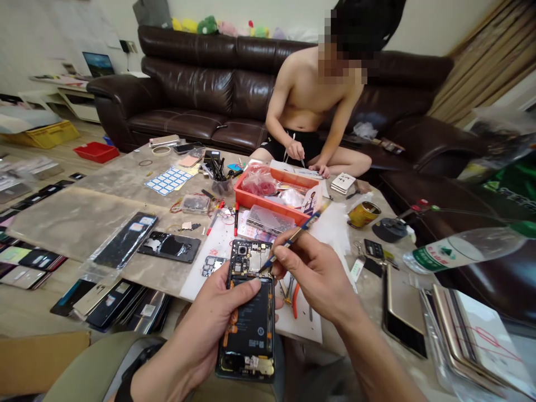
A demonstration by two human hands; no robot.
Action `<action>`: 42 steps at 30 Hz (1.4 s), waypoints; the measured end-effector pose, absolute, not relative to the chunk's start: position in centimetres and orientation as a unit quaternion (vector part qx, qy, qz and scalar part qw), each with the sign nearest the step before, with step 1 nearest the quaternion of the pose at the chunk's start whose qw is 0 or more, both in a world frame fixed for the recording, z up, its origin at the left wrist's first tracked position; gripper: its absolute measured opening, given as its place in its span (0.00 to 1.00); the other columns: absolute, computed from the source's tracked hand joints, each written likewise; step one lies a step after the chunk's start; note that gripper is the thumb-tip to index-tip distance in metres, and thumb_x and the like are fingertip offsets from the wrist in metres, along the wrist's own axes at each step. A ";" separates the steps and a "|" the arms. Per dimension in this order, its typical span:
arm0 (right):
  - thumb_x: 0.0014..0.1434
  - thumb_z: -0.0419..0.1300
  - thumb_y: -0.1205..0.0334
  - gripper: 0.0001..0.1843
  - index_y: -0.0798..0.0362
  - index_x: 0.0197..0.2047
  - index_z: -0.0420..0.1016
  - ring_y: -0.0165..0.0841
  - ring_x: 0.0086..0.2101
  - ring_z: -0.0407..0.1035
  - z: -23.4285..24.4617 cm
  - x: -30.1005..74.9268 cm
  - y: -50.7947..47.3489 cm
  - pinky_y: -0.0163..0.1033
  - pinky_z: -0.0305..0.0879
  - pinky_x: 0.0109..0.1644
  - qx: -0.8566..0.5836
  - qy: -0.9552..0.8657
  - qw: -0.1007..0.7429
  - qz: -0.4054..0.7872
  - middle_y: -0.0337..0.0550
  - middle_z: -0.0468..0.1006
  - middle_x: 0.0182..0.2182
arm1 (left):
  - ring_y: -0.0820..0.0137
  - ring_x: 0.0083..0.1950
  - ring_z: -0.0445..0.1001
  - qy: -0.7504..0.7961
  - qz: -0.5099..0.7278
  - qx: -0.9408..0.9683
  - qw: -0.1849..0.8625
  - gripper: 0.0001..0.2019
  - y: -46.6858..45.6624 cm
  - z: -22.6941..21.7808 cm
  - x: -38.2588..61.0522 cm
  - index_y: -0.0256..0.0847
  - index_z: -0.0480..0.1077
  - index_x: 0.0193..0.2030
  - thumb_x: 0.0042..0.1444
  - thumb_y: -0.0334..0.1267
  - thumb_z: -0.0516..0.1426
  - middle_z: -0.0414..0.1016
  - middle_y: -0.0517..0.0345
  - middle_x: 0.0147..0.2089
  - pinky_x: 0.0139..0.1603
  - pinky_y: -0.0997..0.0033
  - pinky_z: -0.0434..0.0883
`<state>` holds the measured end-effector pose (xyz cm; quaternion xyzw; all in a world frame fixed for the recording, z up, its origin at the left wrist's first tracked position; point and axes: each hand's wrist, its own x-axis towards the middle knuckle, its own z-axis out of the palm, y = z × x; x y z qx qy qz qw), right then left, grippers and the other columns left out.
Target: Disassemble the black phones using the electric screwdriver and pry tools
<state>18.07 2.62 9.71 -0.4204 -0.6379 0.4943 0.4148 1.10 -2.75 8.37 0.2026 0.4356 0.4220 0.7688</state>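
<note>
My left hand point(201, 329) grips an opened smartphone point(249, 324) with its back cover off, the battery and circuit board showing, thumb lying across the middle. My right hand point(318, 273) pinches a thin screwdriver point(293, 237) with a blue and yellow handle. Its tip touches the circuit board at the phone's upper right. Both hands are held over the near edge of a low table point(84, 218).
An orange tray point(272, 195) of bagged parts, a cup of tools point(220, 181), a tin can point(363, 214), a plastic bottle point(464, 251) and phone back covers point(170, 245) lie on the table. Stacked phones point(404, 310) sit at right. Another person point(310, 111) works across the table by a brown sofa point(201, 84).
</note>
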 end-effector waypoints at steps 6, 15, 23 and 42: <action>0.64 0.61 0.48 0.16 0.54 0.36 0.71 0.28 0.24 0.72 9.2 17.5 2.8 0.32 0.69 0.29 -0.480 -0.591 0.417 0.497 0.35 0.74 0.23 | 0.62 0.34 0.82 0.437 0.427 0.226 0.759 0.23 -2.7 8.4 1.3 0.40 0.69 0.56 0.55 0.41 0.66 0.83 0.47 0.40 0.31 0.70 0.76; 0.65 0.61 0.51 0.13 0.53 0.38 0.72 0.27 0.26 0.73 9.5 18.1 2.9 0.31 0.70 0.31 -0.442 -0.599 0.433 0.509 0.34 0.74 0.24 | 0.62 0.35 0.82 0.436 0.428 0.216 0.762 0.24 -2.8 8.6 1.3 0.41 0.67 0.57 0.56 0.40 0.66 0.83 0.48 0.39 0.32 0.70 0.77; 0.64 0.63 0.50 0.13 0.51 0.40 0.71 0.29 0.27 0.77 9.3 18.8 2.8 0.33 0.75 0.33 -0.469 -0.583 0.477 0.462 0.34 0.76 0.27 | 0.62 0.36 0.83 0.444 0.437 0.178 0.761 0.25 -2.7 8.8 1.1 0.40 0.65 0.57 0.54 0.37 0.67 0.83 0.45 0.41 0.34 0.67 0.79; 0.57 0.66 0.46 0.19 0.54 0.34 0.72 0.29 0.21 0.76 8.9 17.4 3.4 0.28 0.72 0.25 -0.512 -0.501 0.462 0.522 0.39 0.79 0.19 | 0.62 0.34 0.82 0.462 0.443 0.173 0.748 0.26 -2.6 8.5 1.0 0.40 0.65 0.58 0.54 0.37 0.67 0.83 0.44 0.39 0.32 0.68 0.78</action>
